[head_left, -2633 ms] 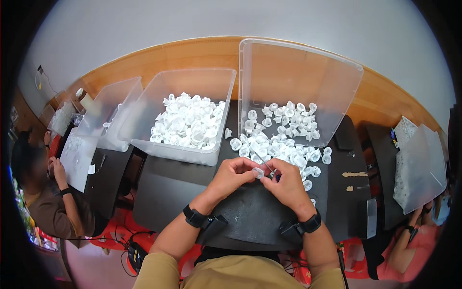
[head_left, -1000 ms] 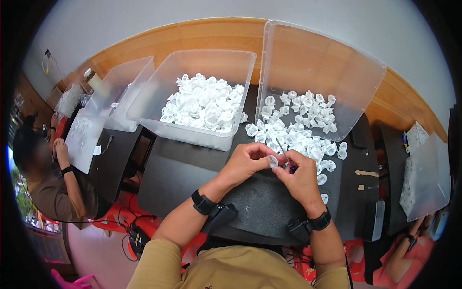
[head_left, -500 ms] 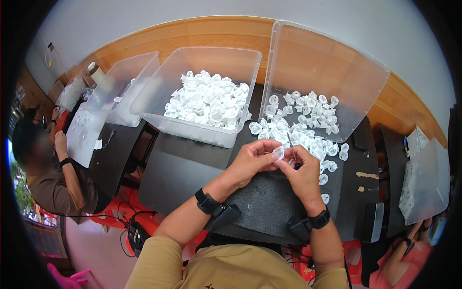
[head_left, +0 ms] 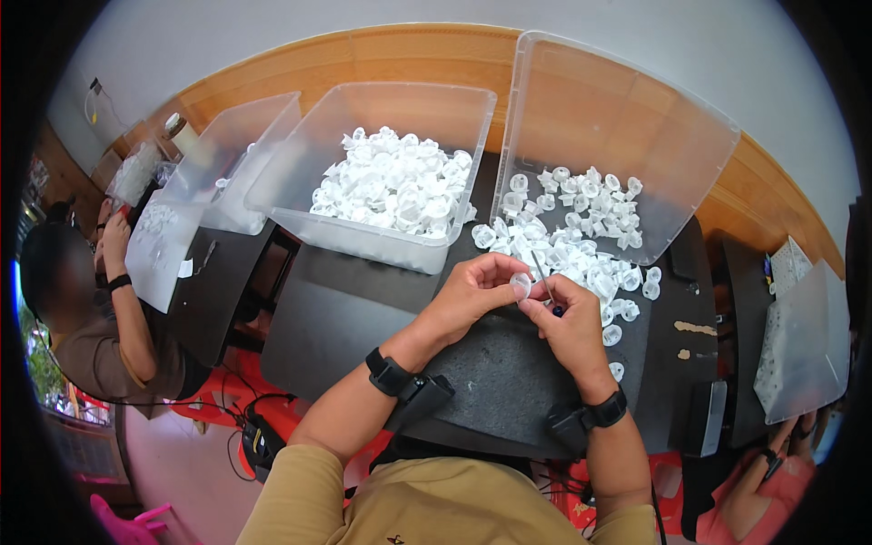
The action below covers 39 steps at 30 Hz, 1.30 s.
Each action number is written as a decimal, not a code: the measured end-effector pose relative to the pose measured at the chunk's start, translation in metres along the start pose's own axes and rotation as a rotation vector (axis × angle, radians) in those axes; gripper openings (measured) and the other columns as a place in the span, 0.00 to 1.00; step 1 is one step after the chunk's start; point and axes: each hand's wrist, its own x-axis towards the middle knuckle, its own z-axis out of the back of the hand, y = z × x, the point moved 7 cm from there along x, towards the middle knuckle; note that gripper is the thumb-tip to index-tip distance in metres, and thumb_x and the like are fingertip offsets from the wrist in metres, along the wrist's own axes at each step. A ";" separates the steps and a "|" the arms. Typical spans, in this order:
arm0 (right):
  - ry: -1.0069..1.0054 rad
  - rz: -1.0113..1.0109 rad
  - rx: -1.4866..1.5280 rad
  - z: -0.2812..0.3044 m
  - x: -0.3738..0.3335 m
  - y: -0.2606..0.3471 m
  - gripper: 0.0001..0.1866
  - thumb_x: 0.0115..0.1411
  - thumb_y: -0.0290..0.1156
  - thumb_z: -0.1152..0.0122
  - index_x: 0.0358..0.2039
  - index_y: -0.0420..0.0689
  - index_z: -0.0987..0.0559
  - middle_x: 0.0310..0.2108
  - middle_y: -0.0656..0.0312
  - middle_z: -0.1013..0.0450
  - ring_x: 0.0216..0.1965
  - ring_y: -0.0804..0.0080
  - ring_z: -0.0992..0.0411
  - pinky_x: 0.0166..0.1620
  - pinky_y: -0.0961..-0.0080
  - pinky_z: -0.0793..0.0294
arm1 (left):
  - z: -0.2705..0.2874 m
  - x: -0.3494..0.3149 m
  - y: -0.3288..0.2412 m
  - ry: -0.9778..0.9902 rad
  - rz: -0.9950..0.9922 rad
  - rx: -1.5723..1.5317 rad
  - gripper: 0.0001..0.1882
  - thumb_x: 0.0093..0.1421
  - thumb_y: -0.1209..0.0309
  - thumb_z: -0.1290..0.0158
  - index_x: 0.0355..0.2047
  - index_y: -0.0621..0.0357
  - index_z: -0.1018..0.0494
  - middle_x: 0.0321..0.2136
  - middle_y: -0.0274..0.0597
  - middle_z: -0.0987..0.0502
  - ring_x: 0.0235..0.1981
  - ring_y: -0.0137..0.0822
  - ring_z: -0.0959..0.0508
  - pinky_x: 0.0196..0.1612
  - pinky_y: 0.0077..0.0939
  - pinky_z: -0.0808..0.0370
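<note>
Over the table, my left hand (head_left: 472,292) is closed, pinching a small clear plastic cup-like part (head_left: 520,284) between thumb and fingertips. My right hand (head_left: 570,318) is closed around a slim metal-shafted tool (head_left: 540,272) with a dark rounded end; its shaft points up and away, beside the part. Whether tool and part touch is hard to make out. Just beyond my fingers spreads a heap of similar clear parts (head_left: 536,243), running into a clear bin (head_left: 627,100) lying tipped on its side.
At centre left stands a clear bin (head_left: 354,232) full of whitish parts. A dark mat (head_left: 490,391) covers the near tabletop. Another person (head_left: 118,318) works at a table on the left. Further right are a clear bin (head_left: 804,345) and another person's arm (head_left: 758,481).
My hands have drawn slightly apart, and the tool's shaft now leans more to the left. The plastic part has shifted slightly left. At left, the other person's hand has risen.
</note>
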 end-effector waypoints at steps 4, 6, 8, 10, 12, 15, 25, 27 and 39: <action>-0.019 0.074 -0.123 -0.003 -0.001 0.006 0.07 0.49 0.26 0.32 0.29 0.39 0.21 0.21 0.67 0.25 0.17 0.84 0.34 0.22 0.83 0.35 | -0.001 -0.002 -0.001 0.007 0.046 -0.027 0.13 0.57 0.76 0.43 0.43 0.63 0.29 0.39 0.42 0.22 0.42 0.31 0.23 0.49 0.25 0.26; -0.040 0.066 -0.161 -0.002 -0.002 0.009 0.08 0.48 0.26 0.32 0.28 0.40 0.21 0.21 0.66 0.24 0.18 0.83 0.34 0.23 0.82 0.35 | 0.001 -0.002 0.000 0.007 0.064 -0.021 0.12 0.57 0.77 0.44 0.42 0.63 0.29 0.38 0.43 0.23 0.42 0.31 0.22 0.48 0.25 0.26; -0.042 0.072 -0.178 -0.003 -0.003 0.011 0.08 0.48 0.26 0.32 0.29 0.40 0.21 0.21 0.66 0.24 0.18 0.84 0.34 0.23 0.82 0.35 | 0.000 -0.003 -0.001 0.004 0.064 -0.023 0.12 0.57 0.77 0.44 0.42 0.63 0.29 0.39 0.43 0.23 0.42 0.31 0.22 0.48 0.25 0.26; -0.044 0.078 -0.195 -0.004 -0.003 0.013 0.09 0.48 0.26 0.32 0.30 0.40 0.22 0.21 0.66 0.24 0.18 0.84 0.34 0.23 0.83 0.35 | 0.000 -0.003 0.000 0.000 0.064 -0.025 0.12 0.56 0.78 0.44 0.42 0.64 0.28 0.39 0.43 0.23 0.42 0.30 0.23 0.47 0.24 0.25; -0.106 0.104 -0.164 -0.003 -0.004 0.017 0.11 0.48 0.24 0.31 0.32 0.40 0.23 0.21 0.65 0.24 0.19 0.84 0.33 0.24 0.84 0.35 | 0.001 -0.003 0.001 -0.023 0.063 0.007 0.11 0.56 0.78 0.45 0.41 0.64 0.28 0.39 0.42 0.23 0.41 0.29 0.23 0.47 0.23 0.26; -0.114 0.041 -0.089 -0.003 -0.003 0.013 0.13 0.47 0.23 0.31 0.34 0.41 0.24 0.23 0.63 0.23 0.19 0.85 0.32 0.24 0.85 0.35 | -0.001 -0.003 0.002 -0.037 0.037 -0.023 0.12 0.56 0.78 0.45 0.42 0.65 0.27 0.36 0.40 0.22 0.36 0.26 0.23 0.42 0.20 0.25; -0.040 0.022 -0.006 -0.005 -0.003 0.014 0.13 0.49 0.22 0.33 0.36 0.39 0.24 0.25 0.63 0.23 0.18 0.87 0.33 0.20 0.88 0.36 | 0.000 -0.003 0.007 0.020 0.146 -0.193 0.11 0.57 0.80 0.47 0.42 0.63 0.28 0.42 0.44 0.24 0.43 0.30 0.23 0.49 0.25 0.26; -0.012 0.011 0.067 -0.005 -0.002 0.010 0.12 0.51 0.21 0.34 0.37 0.39 0.24 0.27 0.63 0.23 0.17 0.88 0.35 0.18 0.88 0.37 | -0.002 -0.004 0.005 0.033 0.138 -0.230 0.12 0.57 0.79 0.46 0.42 0.63 0.29 0.43 0.45 0.24 0.45 0.31 0.24 0.50 0.26 0.27; -0.021 0.066 0.051 -0.005 -0.003 0.013 0.12 0.51 0.22 0.35 0.37 0.38 0.25 0.27 0.63 0.23 0.17 0.88 0.35 0.20 0.88 0.37 | -0.004 -0.006 0.007 0.020 0.150 -0.295 0.13 0.56 0.80 0.45 0.43 0.62 0.29 0.43 0.44 0.24 0.46 0.34 0.24 0.52 0.28 0.27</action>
